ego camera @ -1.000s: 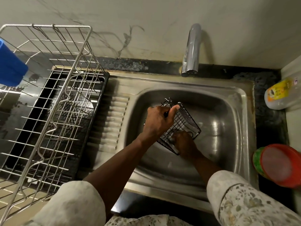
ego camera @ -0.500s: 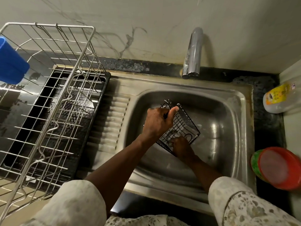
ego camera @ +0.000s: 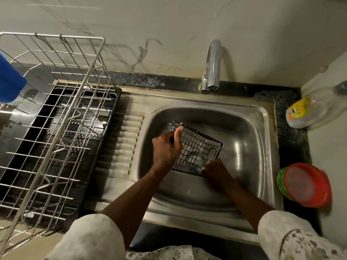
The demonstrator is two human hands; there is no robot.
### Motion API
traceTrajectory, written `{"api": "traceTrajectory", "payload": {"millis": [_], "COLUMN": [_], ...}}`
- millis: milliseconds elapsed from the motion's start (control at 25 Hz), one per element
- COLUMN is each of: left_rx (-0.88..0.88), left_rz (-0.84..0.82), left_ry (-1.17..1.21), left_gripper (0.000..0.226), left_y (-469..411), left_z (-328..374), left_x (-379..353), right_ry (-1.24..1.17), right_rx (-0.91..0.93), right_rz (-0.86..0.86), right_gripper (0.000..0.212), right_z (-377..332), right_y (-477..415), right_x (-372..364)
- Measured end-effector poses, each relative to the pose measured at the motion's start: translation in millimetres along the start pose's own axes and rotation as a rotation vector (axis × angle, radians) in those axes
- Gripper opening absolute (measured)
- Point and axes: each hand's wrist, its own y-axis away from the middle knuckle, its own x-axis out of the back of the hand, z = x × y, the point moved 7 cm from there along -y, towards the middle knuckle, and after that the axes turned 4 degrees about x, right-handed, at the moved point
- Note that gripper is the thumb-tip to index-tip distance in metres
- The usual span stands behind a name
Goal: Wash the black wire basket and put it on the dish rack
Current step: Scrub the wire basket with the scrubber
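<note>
The black wire basket (ego camera: 197, 145) is tilted inside the steel sink (ego camera: 249, 128). My left hand (ego camera: 166, 149) grips its upper left rim, thumb lying over the wires. My right hand (ego camera: 216, 170) is at the basket's lower right corner, and something pale and grey shows by its fingers against the wires. What it is stays unclear through the blur. The silver wire dish rack (ego camera: 56, 117) stands at the left on a black drip tray (ego camera: 105, 147).
A chrome tap (ego camera: 212, 66) curves over the sink's back edge; no water stream is visible. A clear bottle with a yellow label (ego camera: 311, 109) and a red-lidded green container (ego camera: 306, 184) sit on the right counter. A blue object (ego camera: 9, 83) hangs at the rack's left.
My right hand has slid from the basket's lower middle to its lower right corner. The left hand keeps its grip on the rim, and the basket stays tilted in the sink.
</note>
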Motion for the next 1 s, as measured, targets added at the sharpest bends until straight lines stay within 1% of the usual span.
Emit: {"api": "traceTrajectory", "payload": {"millis": [40, 80, 160, 200, 240, 320, 400, 480, 560, 640, 720, 800, 880, 960, 1000], "left_rx": [0.017, 0.033, 0.053, 0.053, 0.04, 0.014, 0.032, 0.046, 0.03, -0.052, -0.096, -0.096, -0.051, 0.054, 0.081], "left_rz": [0.019, 0.035, 0.039, 0.018, -0.008, -0.019, 0.036, 0.029, -0.103, -0.261, -0.331, -0.383, -0.506, -0.641, -0.657], "left_ry": [0.012, 0.017, -0.017, -0.068, -0.139, -0.269, -0.332, -0.332, -0.363, -0.597, -0.847, -0.985, -0.982, -0.846, -0.759], "left_gripper": [0.057, 0.056, 0.058, 0.061, 0.065, 0.071, 0.068, 0.059, 0.056, 0.062, 0.054, 0.045, 0.04, 0.031, 0.032], "left_y": [3.5, 6.9, 9.4, 8.4, 6.7, -0.9, -10.2, -18.5, -23.4, -27.7, -34.6, -40.5, -43.8, -44.8, -45.6], "left_z": [-3.7, -7.5, -14.9, -19.2, -21.2, -24.2, -27.9, -30.1, -26.2, -22.0, -21.2, -20.7, -21.3, -26.6, -30.9], "left_x": [3.7, 7.9, 14.8, 15.7, 17.1, 23.3, 33.9, 34.3, 22.6, 8.9, 4.2, -2.1, -16.1, -27.7, -29.0], "right_ry": [-0.076, -0.197, -0.446, -0.542, -0.588, -0.626, -0.683, -0.704, -0.756, -0.831, -0.851, -0.871, -0.85, -0.766, -0.729], "right_rx": [-0.037, -0.168, -0.411, -0.465, -0.467, -0.448, -0.479, -0.466, -0.496, -0.564, -0.593, -0.599, -0.584, -0.568, -0.563], "right_rz": [-0.061, -0.09, 0.002, 0.038, 0.05, 0.02, 0.013, 0.018, -0.002, -0.015, -0.015, -0.016, -0.012, -0.001, 0.017], "right_gripper": [0.027, 0.033, 0.039, 0.037, 0.033, 0.026, 0.021, 0.022, 0.022, 0.022, 0.023, 0.022, 0.02, 0.018, 0.017], "right_z": [1.7, 9.8, 26.8, 30.2, 28.3, 22.4, 22.2, 21.2, 22.5, 25.6, 28.3, 30.2, 34.8, 42.1, 46.0], "right_y": [4.4, 9.6, 16.8, 17.5, 16.0, 11.9, 11.6, 11.2, 10.3, 10.3, 10.1, 11.7, 9.5, 6.3, 4.5], "right_x": [-4.5, -6.0, -6.1, -8.1, -8.5, -9.7, -11.7, -9.9, -11.5, -13.2, -12.5, -11.4, -10.1, -8.7, -8.5]}}
